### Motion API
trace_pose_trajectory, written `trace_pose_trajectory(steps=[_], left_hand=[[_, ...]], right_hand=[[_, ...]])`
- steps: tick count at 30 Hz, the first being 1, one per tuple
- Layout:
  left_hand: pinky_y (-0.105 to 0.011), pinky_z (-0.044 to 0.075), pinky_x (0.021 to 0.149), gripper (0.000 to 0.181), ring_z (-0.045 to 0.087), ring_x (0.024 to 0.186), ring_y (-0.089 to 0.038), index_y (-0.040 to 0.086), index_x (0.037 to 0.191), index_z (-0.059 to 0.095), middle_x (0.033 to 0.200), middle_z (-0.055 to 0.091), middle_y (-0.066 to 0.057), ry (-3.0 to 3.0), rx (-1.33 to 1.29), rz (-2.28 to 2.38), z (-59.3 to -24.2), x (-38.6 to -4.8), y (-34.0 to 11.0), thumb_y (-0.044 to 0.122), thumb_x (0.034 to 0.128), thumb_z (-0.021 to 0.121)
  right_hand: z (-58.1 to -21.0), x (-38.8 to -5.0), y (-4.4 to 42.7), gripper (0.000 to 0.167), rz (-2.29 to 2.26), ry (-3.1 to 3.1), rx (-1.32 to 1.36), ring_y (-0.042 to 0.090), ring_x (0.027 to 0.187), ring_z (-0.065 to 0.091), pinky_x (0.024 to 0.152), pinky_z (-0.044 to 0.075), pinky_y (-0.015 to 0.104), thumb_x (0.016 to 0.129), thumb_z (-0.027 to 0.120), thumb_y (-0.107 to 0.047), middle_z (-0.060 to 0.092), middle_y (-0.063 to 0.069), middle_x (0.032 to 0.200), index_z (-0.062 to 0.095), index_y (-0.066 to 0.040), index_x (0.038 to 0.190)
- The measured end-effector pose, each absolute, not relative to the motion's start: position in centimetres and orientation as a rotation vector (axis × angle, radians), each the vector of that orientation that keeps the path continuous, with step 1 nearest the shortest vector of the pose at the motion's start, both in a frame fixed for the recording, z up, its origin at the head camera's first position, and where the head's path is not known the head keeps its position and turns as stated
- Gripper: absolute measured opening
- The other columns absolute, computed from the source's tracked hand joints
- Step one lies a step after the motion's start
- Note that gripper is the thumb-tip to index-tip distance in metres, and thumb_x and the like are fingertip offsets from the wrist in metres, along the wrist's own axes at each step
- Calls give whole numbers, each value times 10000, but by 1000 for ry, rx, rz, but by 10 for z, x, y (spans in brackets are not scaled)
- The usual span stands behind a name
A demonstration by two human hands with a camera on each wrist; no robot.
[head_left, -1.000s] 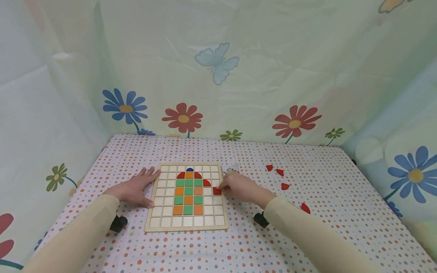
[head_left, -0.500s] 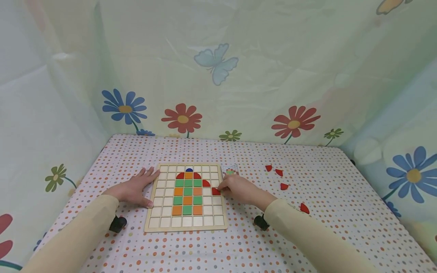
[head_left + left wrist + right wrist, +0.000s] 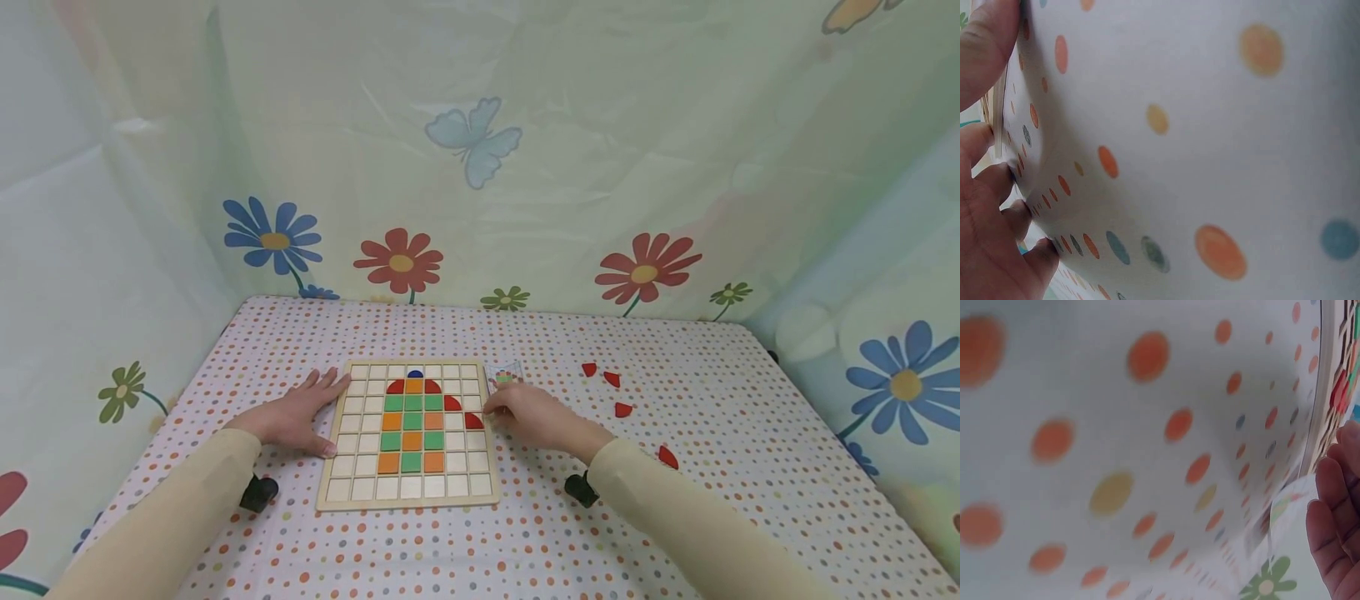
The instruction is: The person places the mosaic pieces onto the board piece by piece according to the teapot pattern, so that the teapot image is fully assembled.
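A square wooden grid board (image 3: 480,502) lies on the table, with green, orange and red pieces and one blue piece set in its cells. My left hand (image 3: 295,414) lies beside the board's left edge with fingers spread, the fingertips and thumb at the frame. By the right edge is my right hand (image 3: 528,414), fingers loosely bent and nothing visible in them. Just left of its fingertips a red quarter-round piece (image 3: 474,421) sits in a cell. Another red quarter-round piece (image 3: 452,403) lies up and left of it.
A small pattern card (image 3: 513,369), partly covered by my right hand, lies at the board's upper right. Several loose red pieces (image 3: 623,410) are scattered to the right on the dotted tablecloth (image 3: 420,550). A flowered curtain (image 3: 570,167) hangs behind the table.
My right hand has drawn slightly right, off the red quarter-round piece, which stays in its cell. The left hand has stayed at the board's edge.
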State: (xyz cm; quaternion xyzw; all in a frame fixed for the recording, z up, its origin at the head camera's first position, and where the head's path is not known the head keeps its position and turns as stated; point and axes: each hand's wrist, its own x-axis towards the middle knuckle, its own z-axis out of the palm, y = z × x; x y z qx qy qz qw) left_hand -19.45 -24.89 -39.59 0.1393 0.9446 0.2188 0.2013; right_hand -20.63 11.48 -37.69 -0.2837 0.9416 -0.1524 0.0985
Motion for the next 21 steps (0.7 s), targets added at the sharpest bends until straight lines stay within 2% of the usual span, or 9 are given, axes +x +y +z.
trace_pose_trajectory(steps=[2,4,8,13,21], left_hand=[[-767,127,1186,1148,6,1542,-553,44,1626,220,1689,79,-289,2640,383,610,-397,-195,-249,282,740,910],[-764,124,1189,1149,4,1543,-552,45,1627,216,1689,77,-289,2639,380,612,-397,-194,-248,280,740,909],[-759,115,1194,1152,-1,1545,-546,46,1628,211,1689,74,-289,2636,372,616,-394,-194,-247,280,742,908],[-754,113,1198,1154,-4,1547,-542,45,1629,206,1690,68,-289,2638,381,606,-394,-195,-247,287,745,906],[-759,113,1194,1158,-4,1544,-548,46,1629,204,1688,68,-292,2635,382,616,-397,-194,-249,296,744,907]], right_hand=[[-374,-205,119,168,-431,2806,-821,201,1049,687,901,593,370,949,692,-7,742,43,1070,773,-68,1083],[-372,-204,127,162,-421,2812,-808,157,958,673,834,592,331,944,700,-10,729,30,1038,769,-65,1080],[-367,-200,149,155,-432,2816,-788,124,901,659,769,578,281,941,704,-17,720,13,997,766,-63,1076],[-361,-190,181,159,-448,2826,-732,190,958,682,818,593,341,950,692,-24,709,11,989,760,-52,1090],[-361,-174,234,176,-465,2837,-561,129,889,627,769,570,341,943,697,-32,707,5,1003,748,-65,1108]])
